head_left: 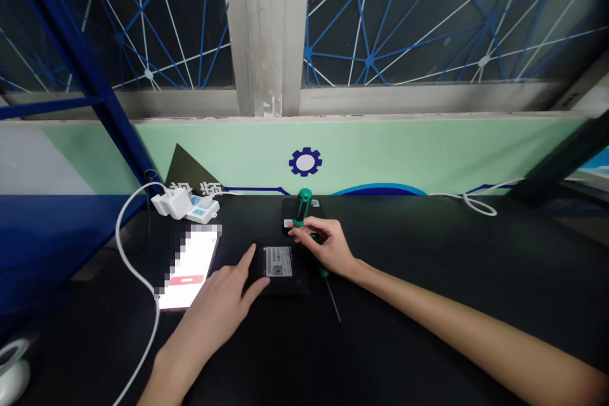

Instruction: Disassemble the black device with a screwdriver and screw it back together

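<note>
Risk: the screwdriver sits loosely, if at all, in R hand; w/ no clear wrap, it could slip & drop. Its thin steel shaft points toward the person, so a careless swing could scratch the black flat case or its white label. The case looks unclamped on the tabletop, so uneven pressure could make it skid. White cable runs just beside L hand: possible snag if the wrist drags. Lit phone, screen pixelated, lies just left of the case; could get knocked.

Fingers: L open & spread, index extended at the case's near-left corner, thumb alongside; contact unclear. R fingers extended over the far edge of the case, not curled. Handle shows beyond them, shaft below the palm; grip can't be confirmed.

Case lies between the hands, a 2nd dark flat item just behind it.
</note>
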`<control>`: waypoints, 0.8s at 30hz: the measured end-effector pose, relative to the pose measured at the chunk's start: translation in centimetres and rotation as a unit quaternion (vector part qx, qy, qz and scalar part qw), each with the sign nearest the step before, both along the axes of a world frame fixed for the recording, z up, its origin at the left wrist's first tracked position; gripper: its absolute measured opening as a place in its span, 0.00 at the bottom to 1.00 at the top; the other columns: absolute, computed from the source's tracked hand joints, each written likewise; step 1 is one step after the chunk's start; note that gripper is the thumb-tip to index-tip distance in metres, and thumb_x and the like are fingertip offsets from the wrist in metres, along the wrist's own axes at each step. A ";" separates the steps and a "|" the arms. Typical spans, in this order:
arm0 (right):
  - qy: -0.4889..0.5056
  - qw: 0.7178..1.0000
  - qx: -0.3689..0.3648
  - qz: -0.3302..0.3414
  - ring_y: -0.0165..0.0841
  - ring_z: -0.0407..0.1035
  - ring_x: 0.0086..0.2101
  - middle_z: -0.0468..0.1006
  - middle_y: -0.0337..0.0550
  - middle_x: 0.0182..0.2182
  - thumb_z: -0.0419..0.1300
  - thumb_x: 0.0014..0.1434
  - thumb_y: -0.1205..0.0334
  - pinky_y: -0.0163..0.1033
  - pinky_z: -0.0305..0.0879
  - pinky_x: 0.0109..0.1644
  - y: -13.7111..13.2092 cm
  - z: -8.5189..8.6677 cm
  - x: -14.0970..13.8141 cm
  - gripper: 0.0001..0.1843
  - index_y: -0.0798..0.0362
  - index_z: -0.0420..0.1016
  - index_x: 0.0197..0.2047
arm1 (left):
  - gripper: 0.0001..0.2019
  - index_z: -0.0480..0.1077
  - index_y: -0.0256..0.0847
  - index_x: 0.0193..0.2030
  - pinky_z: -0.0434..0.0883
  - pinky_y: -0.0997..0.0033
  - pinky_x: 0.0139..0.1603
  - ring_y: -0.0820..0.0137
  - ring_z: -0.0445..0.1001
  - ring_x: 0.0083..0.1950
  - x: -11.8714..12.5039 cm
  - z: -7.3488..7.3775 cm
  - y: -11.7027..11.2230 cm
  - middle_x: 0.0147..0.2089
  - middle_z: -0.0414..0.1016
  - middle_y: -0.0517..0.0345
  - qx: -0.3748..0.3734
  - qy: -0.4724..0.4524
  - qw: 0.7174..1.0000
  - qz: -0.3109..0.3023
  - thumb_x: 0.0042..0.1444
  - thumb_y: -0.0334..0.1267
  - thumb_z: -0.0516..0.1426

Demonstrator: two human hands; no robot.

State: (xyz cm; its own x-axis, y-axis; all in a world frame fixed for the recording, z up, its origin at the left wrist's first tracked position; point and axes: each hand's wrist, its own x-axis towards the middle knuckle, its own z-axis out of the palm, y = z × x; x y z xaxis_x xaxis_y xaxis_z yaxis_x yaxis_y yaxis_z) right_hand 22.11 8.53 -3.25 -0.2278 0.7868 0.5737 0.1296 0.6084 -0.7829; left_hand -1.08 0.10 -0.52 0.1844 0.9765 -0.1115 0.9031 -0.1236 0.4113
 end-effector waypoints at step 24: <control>0.067 0.997 -0.031 -0.033 0.33 0.76 0.29 0.80 0.45 0.30 0.61 0.64 0.50 0.37 0.74 0.32 -0.1 0.2 -0.2 0.14 0.53 0.73 0.36 | 0.30 0.56 0.50 0.72 0.67 0.68 0.34 0.60 0.76 0.38 0.2 0.5 0.1 0.32 0.74 0.58 0.043 0.020 0.998 -0.029 0.66 0.57 0.46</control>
State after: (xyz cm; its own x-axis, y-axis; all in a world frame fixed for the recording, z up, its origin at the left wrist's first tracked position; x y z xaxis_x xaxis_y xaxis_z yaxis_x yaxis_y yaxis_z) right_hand 21.94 8.41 -3.08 -0.0998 0.8322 0.5454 0.0598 0.5521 -0.8316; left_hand -0.90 0.16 -0.06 0.2383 0.9705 -0.0365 0.9087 -0.2095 0.3611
